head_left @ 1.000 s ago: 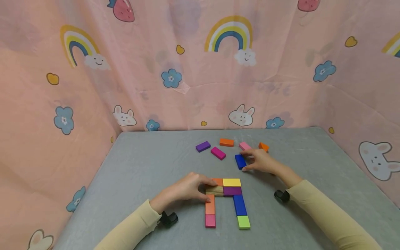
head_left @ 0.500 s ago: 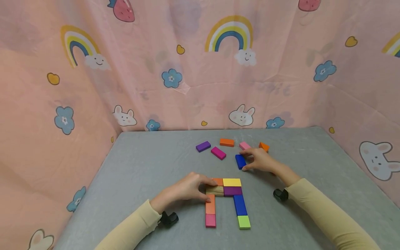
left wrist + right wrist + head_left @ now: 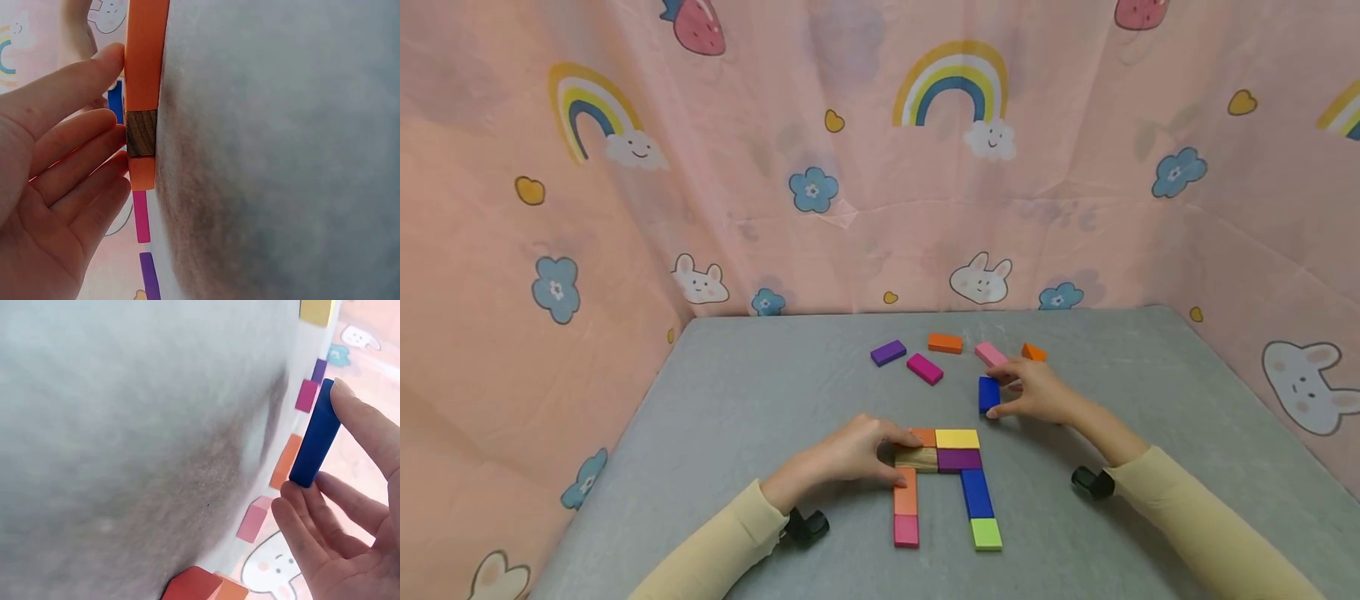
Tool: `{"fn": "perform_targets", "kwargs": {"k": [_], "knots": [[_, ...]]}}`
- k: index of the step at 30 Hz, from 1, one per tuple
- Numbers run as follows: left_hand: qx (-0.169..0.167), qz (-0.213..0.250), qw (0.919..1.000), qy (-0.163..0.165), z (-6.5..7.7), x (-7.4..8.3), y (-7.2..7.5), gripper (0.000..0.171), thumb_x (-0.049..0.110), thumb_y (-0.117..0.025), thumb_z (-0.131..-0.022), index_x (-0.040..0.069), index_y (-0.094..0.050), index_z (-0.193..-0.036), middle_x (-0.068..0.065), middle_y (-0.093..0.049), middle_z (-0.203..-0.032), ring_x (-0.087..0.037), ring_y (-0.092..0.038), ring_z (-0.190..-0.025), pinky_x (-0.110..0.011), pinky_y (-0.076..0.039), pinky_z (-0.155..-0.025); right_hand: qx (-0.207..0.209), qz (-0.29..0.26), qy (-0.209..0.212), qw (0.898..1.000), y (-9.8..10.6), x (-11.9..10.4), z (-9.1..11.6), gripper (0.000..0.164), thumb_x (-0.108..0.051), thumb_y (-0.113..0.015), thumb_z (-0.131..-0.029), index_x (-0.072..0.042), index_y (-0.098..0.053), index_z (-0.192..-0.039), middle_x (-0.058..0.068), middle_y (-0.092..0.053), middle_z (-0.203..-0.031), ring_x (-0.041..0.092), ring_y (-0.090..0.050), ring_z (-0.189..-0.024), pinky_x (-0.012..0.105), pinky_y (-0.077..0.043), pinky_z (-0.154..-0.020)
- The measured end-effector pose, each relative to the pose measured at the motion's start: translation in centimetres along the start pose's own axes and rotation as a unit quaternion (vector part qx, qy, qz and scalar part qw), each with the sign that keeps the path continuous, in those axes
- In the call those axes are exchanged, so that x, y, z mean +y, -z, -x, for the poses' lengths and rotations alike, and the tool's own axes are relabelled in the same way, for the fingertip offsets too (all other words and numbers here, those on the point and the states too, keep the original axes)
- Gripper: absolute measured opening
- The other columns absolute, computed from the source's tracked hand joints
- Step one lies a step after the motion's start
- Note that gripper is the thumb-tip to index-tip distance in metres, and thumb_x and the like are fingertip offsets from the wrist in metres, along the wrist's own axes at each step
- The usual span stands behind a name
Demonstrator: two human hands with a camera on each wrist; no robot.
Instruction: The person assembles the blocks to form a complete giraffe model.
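Block in blue (image 3: pixel 988 396) is what I have in the right hand (image 3: pixel 1037 392), right of centre, between the middle of the bench (image 3: pixel 775 392) and its far edge. That grip is narrow, thumb and fingertips pinching the block's ends; going by the right wrist view, I judge it lifted clear. I take the step in hand to be moving this one piece, and I'd say the next move calls for a level, steady approach that nudges no neighbour.

Towards the near edge lies a touching layout of eight: upper orange block (image 3: pixel 929 437), yellow block (image 3: pixel 957 439), wood-grain block (image 3: pixel 916 460), dark purple block (image 3: pixel 959 460), lower orange block (image 3: pixel 906 497), rose block (image 3: pixel 906 531), blue leg block (image 3: pixel 977 494) and lime block (image 3: pixel 987 534). My left hand (image 3: pixel 850 454) rests against its left side, that grip wide, fingers relaxed.

Nearer the far edge I count six loose pieces: violet block (image 3: pixel 888 353), orange bar (image 3: pixel 945 343), magenta block (image 3: pixel 925 368), pale pink block (image 3: pixel 990 354), orange wedge (image 3: pixel 1034 352) and red piece (image 3: pixel 190 586), one each.
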State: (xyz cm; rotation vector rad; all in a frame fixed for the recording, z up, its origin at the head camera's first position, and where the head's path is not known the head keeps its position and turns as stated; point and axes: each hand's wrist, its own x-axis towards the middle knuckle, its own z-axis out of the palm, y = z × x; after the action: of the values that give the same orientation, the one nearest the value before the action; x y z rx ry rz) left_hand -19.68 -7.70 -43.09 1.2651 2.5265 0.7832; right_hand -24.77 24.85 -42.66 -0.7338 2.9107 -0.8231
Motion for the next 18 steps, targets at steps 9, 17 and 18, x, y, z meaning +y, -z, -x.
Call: {"fn": "perform_targets", "kwargs": {"k": [9,17,18], "knots": [[-0.001,-0.004,1.0000,0.003,-0.1,0.1,0.1,0.048,0.030,-0.079,-0.077,0.019,-0.066,-0.122,0.008,-0.065,-0.121,-0.006,-0.055,-0.119,-0.023,-0.044,-0.099,0.003,0.041,0.007,0.999,0.4,-1.2,2.8,0.063,-0.043,-0.082,-0.069,-0.001,-0.066,-0.113,0.012,-0.062,-0.103,0.023,-0.062,-0.091,0.041,-0.056,-0.079],[0.002,-0.002,1.0000,-0.002,0.0,0.1,0.0,0.049,0.030,-0.079,-0.077,0.017,-0.066,-0.122,0.007,-0.066,-0.119,-0.006,-0.057,-0.116,-0.023,-0.046,-0.097,-0.002,0.042,0.000,0.999,0.1,-2.1,4.3,0.062,-0.046,-0.083,-0.067,-0.005,-0.067,-0.110,0.006,-0.062,-0.101,0.019,-0.059,-0.089,0.038,-0.056,-0.078],[0.002,-0.002,1.0000,-0.003,0.0,0.0,0.0,0.049,0.030,-0.079,-0.077,0.017,-0.066,-0.122,0.007,-0.066,-0.119,-0.006,-0.057,-0.116,-0.023,-0.046,-0.097,-0.004,0.043,-0.002,0.999,0.0,-2.2,4.5,0.062,-0.047,-0.082,-0.067,-0.005,-0.067,-0.110,0.005,-0.062,-0.101,0.018,-0.059,-0.089,0.037,-0.056,-0.078]]}}
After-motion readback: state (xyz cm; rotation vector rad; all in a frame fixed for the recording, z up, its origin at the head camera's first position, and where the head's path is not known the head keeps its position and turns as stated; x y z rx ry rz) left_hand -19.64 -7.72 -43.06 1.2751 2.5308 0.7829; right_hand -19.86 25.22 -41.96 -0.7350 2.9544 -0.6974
